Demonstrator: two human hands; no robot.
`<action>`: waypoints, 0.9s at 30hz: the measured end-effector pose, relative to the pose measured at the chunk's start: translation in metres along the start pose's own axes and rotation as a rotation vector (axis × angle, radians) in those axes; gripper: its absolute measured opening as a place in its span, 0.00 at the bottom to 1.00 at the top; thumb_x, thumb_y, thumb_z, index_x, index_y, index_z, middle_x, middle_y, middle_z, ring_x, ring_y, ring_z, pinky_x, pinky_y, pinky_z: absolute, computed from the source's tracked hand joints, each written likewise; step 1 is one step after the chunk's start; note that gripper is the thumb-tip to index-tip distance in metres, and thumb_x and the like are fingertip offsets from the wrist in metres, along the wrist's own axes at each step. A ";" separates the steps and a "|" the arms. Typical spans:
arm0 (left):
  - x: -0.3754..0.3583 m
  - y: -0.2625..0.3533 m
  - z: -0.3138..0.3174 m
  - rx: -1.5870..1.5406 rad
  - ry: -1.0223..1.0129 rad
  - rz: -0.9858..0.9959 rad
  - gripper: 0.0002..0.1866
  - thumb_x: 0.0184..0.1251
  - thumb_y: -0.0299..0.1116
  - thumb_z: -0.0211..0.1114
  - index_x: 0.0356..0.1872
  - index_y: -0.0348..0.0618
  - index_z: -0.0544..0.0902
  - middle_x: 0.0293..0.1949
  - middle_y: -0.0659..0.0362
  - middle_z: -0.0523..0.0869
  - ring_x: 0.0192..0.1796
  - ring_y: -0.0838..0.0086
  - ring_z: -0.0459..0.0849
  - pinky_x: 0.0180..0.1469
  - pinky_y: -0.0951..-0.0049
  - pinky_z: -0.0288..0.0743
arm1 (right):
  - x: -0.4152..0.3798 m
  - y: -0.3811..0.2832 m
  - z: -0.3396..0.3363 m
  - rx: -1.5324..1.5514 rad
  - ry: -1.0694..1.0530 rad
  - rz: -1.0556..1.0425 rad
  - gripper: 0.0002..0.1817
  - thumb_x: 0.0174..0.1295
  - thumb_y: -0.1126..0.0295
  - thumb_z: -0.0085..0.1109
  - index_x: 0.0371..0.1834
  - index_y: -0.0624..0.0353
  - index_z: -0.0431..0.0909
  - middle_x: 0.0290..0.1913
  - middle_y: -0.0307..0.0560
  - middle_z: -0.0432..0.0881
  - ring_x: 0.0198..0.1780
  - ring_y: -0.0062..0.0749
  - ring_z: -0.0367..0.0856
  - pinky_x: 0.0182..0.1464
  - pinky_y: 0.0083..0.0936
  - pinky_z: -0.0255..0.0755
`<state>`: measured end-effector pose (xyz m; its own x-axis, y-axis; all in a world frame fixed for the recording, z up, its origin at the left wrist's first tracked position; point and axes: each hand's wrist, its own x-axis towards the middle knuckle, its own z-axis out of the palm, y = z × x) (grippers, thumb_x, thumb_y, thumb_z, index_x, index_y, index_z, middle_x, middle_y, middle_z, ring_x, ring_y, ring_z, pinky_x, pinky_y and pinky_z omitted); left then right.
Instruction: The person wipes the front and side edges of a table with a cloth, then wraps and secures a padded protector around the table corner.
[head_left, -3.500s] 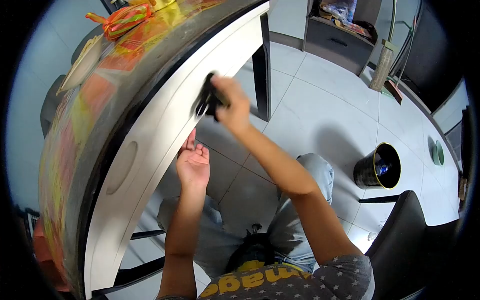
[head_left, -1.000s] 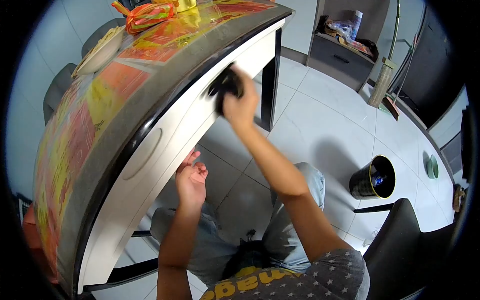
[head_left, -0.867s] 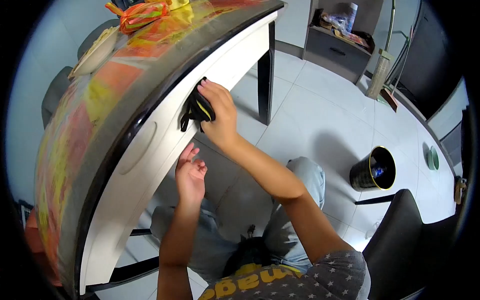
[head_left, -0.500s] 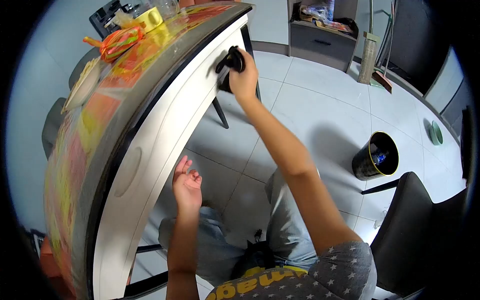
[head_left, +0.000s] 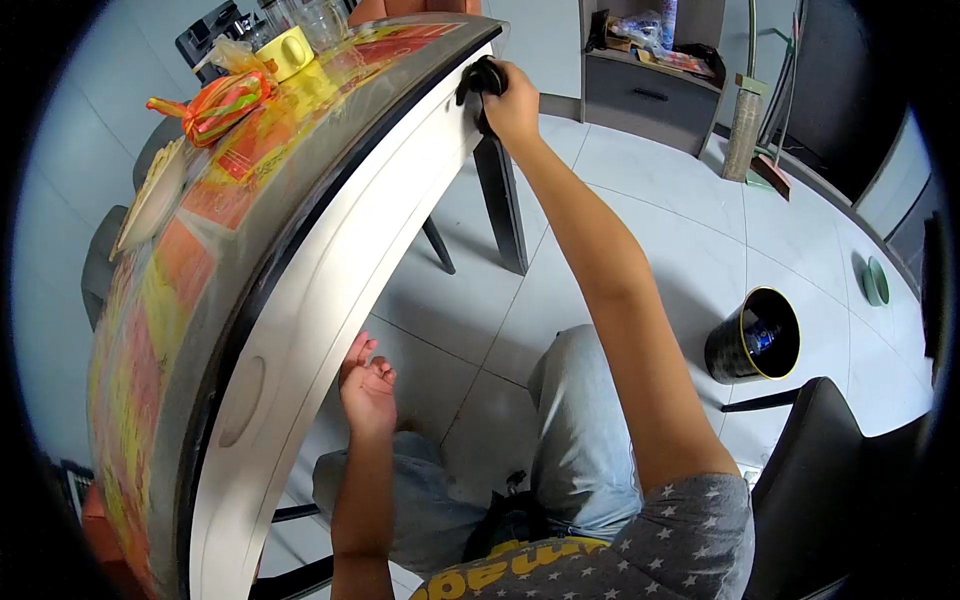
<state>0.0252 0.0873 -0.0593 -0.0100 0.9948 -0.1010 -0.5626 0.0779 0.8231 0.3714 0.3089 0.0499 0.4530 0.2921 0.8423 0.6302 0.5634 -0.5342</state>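
Note:
My right hand (head_left: 515, 103) is closed on a black object (head_left: 483, 80), soft-looking like a cloth, and presses it against the far end of the white table side (head_left: 330, 240). My left hand (head_left: 367, 388) holds nothing; its fingers are loosely curled and apart, beside the lower edge of that white side. An oval recess (head_left: 243, 400) shows in the white panel nearer to me. The tabletop (head_left: 215, 190) has a colourful covering under a clear layer.
On the table stand a yellow mug (head_left: 287, 54), glassware (head_left: 325, 22), an orange striped bag (head_left: 225, 105) and a bowl (head_left: 155, 195). A black bin (head_left: 728, 350), a dark chair (head_left: 815, 470) and a green bowl (head_left: 876, 282) are to the right. A table leg (head_left: 500, 205) stands below my right hand.
My right hand has moved with the black object farther along the white side, towards the table's far corner. The left hand has shifted slightly down and left. The view has tilted a little.

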 end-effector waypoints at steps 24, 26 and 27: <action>-0.005 -0.012 -0.005 0.119 -0.041 0.074 0.22 0.51 0.26 0.54 0.51 0.37 0.75 0.47 0.57 0.75 0.33 0.76 0.74 0.36 0.74 0.69 | -0.001 -0.018 0.007 0.139 0.094 0.394 0.22 0.46 0.77 0.57 0.49 0.63 0.72 0.40 0.66 0.80 0.46 0.61 0.79 0.48 0.39 0.72; -0.007 -0.009 -0.008 0.110 -0.047 0.093 0.22 0.53 0.27 0.54 0.53 0.39 0.74 0.47 0.58 0.76 0.33 0.76 0.74 0.38 0.75 0.69 | -0.011 -0.016 0.009 0.157 0.085 0.386 0.22 0.46 0.77 0.57 0.49 0.63 0.73 0.40 0.66 0.80 0.46 0.60 0.79 0.48 0.38 0.72; -0.007 -0.008 -0.009 0.107 -0.046 0.097 0.22 0.53 0.27 0.54 0.53 0.39 0.74 0.47 0.58 0.76 0.33 0.76 0.74 0.38 0.75 0.69 | -0.012 -0.022 0.009 0.180 0.087 0.371 0.23 0.45 0.77 0.58 0.49 0.64 0.73 0.40 0.66 0.80 0.47 0.60 0.79 0.48 0.38 0.73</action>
<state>0.0224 0.0791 -0.0706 -0.0208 0.9998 0.0051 -0.4696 -0.0143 0.8828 0.3463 0.3000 0.0520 0.6850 0.4385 0.5817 0.2972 0.5609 -0.7727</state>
